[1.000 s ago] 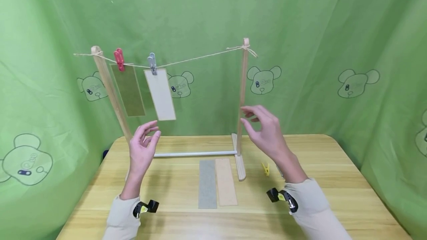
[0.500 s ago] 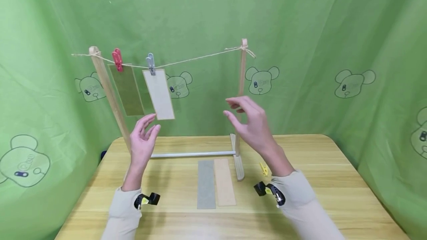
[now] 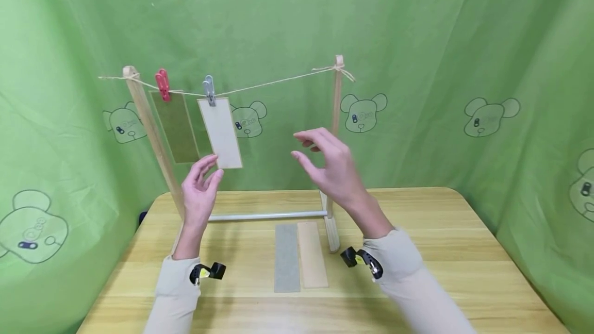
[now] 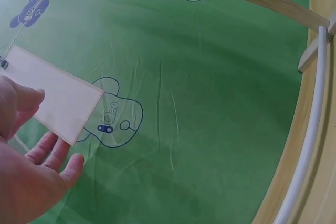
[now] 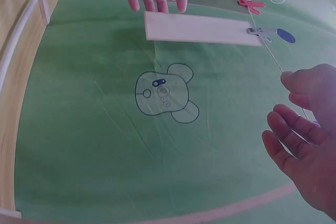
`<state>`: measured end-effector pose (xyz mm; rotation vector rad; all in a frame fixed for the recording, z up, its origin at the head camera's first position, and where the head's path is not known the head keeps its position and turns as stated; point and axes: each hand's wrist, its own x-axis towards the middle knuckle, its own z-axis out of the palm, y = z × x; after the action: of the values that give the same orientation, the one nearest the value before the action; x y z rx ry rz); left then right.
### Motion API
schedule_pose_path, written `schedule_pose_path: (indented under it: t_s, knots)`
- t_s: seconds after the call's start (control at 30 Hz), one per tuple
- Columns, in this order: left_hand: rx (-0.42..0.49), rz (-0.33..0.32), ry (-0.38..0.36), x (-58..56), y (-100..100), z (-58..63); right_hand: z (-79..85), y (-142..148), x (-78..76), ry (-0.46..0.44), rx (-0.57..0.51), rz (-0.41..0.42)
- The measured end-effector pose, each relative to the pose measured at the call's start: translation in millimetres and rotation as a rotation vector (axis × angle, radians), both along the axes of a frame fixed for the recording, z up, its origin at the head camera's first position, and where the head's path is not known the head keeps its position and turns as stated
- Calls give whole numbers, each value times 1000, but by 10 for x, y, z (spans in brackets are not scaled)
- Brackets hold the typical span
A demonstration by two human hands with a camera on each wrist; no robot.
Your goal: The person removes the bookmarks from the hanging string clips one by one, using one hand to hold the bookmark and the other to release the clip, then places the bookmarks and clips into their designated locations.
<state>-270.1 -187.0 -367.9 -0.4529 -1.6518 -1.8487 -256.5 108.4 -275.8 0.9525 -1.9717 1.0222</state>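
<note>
My left hand (image 3: 199,195) is raised by the lower left corner of a white card (image 3: 221,133), its fingers loosely bent. Whether the fingertips touch the card I cannot tell. A grey clothespin (image 3: 209,90) clips that card to a string (image 3: 274,82). To its left, a red clothespin (image 3: 162,85) holds an olive-green card (image 3: 175,128) on the same string. My right hand (image 3: 327,166) is in the air below the string, left of the right post, with thumb and fingers apart and nothing between them, as the right wrist view (image 5: 310,145) also shows.
The string runs between a left wooden post (image 3: 150,133) and a right wooden post (image 3: 337,97), joined low down by a white rod (image 3: 269,216). A grey card (image 3: 287,256) and a beige card (image 3: 313,254) lie side by side on the wooden table (image 3: 441,272).
My right hand has moved left and slightly up, away from the right post. The left hand has risen a little toward the white card. My right arm now hides the yellow clothespin on the table.
</note>
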Motion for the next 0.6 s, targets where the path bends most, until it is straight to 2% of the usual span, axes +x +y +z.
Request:
schedule_pose_path:
  t_s: [0.17,0.47,0.6]
  knots:
    - [22,-3,22,-30,11,-10,29,-98,-43,11,-13,15]
    - [30,1,2,-96,44,43,194,-243,-151,57,-34,39]
    - [78,-3,19,-115,59,58,254,-284,-196,59,-30,38]
